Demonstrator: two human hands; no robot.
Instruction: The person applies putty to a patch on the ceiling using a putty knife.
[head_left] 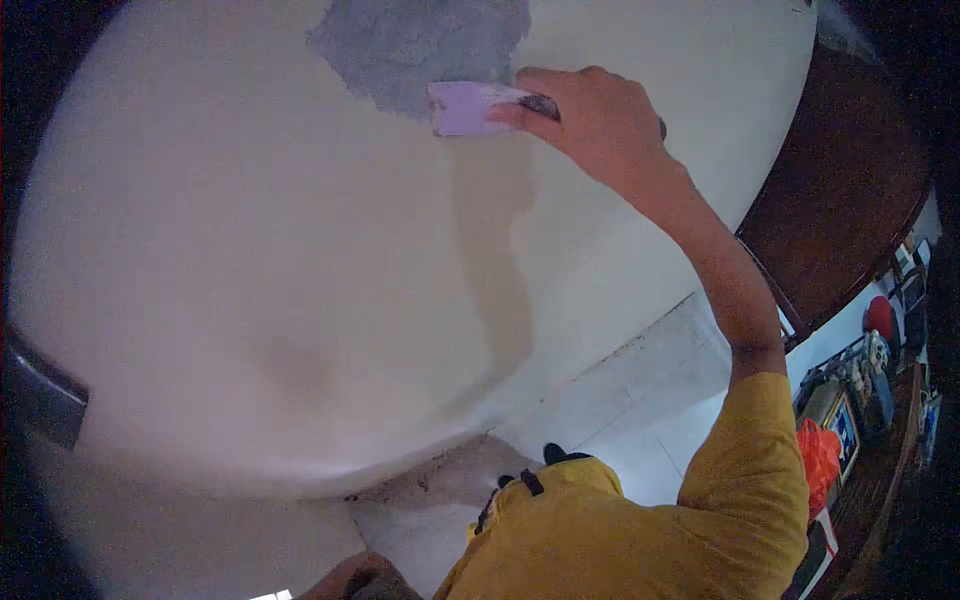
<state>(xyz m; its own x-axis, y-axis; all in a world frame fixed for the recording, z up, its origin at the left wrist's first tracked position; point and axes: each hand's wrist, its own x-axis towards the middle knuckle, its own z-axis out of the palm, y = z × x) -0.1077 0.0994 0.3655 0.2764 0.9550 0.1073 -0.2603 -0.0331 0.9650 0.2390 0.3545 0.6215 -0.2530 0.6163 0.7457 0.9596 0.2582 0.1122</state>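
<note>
Here your right hand is closed round a putty knife, blade pointing left, long axis nearly level across the pale wall, overlapping the grey patch's lower edge.

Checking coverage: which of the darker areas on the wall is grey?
The rough-edged patch at the top, by the scraper in the right hand. The long streak below it and faint spot lower left look brownish.
</note>
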